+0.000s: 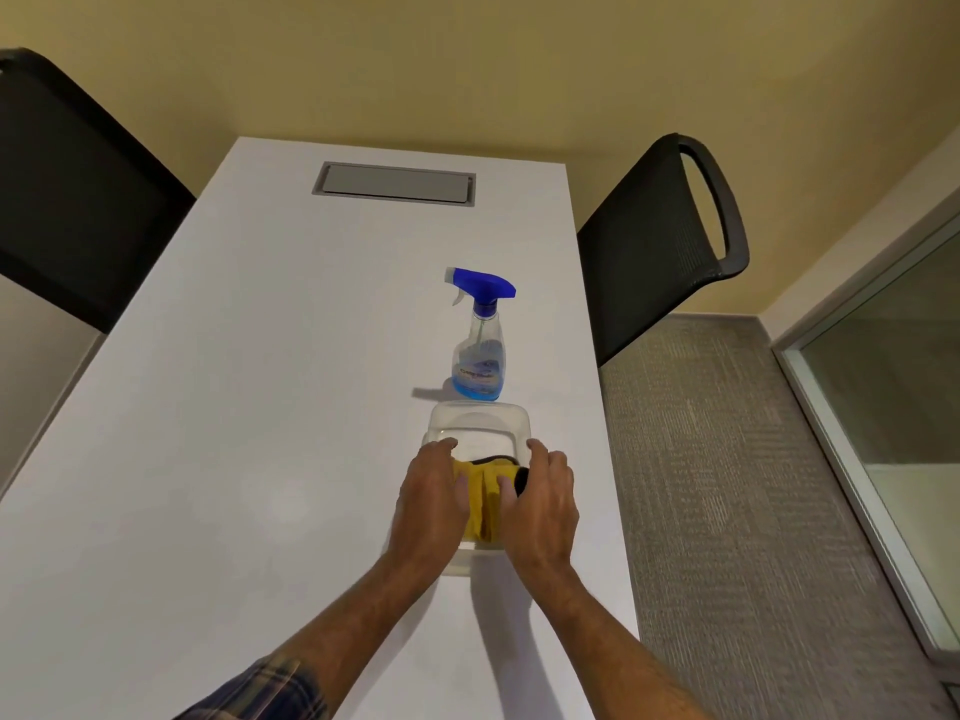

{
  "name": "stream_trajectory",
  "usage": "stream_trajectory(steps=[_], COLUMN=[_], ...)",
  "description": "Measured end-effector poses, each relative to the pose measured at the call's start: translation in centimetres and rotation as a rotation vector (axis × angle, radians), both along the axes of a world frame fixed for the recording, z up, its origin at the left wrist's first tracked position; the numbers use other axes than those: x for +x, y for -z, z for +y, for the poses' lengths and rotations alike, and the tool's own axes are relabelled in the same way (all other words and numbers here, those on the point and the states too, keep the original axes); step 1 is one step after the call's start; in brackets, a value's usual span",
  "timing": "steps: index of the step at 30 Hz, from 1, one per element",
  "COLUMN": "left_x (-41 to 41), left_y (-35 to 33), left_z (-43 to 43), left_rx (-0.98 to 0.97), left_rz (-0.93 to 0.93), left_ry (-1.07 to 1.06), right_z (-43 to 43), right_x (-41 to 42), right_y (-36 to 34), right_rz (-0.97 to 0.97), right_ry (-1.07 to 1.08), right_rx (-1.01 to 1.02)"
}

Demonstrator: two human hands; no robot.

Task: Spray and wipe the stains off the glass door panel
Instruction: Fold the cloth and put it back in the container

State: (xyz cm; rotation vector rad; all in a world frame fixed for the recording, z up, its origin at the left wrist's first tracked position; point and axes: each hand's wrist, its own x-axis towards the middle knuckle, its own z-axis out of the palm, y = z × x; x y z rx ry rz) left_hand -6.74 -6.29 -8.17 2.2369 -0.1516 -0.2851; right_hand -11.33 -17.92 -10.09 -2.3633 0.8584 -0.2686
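Two hands, left [434, 493] and right [545, 498], clamp a yellow cloth [484, 504] over a clear tub [478, 426]. Lift it clear first; spray bottle [480, 345] at twelve o'clock, glass door [893, 376] at three.

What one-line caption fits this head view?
Both hands, left hand and right hand, on a yellow cloth in a clear tub; spray bottle stands behind.

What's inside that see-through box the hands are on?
A yellow cloth with a dark edge lies in the clear box. The left hand and right hand cover its sides, so anything beneath them or the cloth is hidden.
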Motion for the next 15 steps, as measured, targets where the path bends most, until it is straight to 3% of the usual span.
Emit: stream_trajectory(steps=[4,15], left_x=[2.7,10.1], left_y=[-0.6,0.5], left_z=[-1.3,-3.8], left_rx=[-0.082,-0.184], left_rz=[-0.003,0.081], left_ry=[-0.065,0.104], right_z=[-1.3,-5.1], right_x=[3.6,12.9], right_y=[-1.6,-1.2], right_rz=[-0.169,-0.197], right_ry=[0.007,-0.159], right_rx=[0.157,0.496])
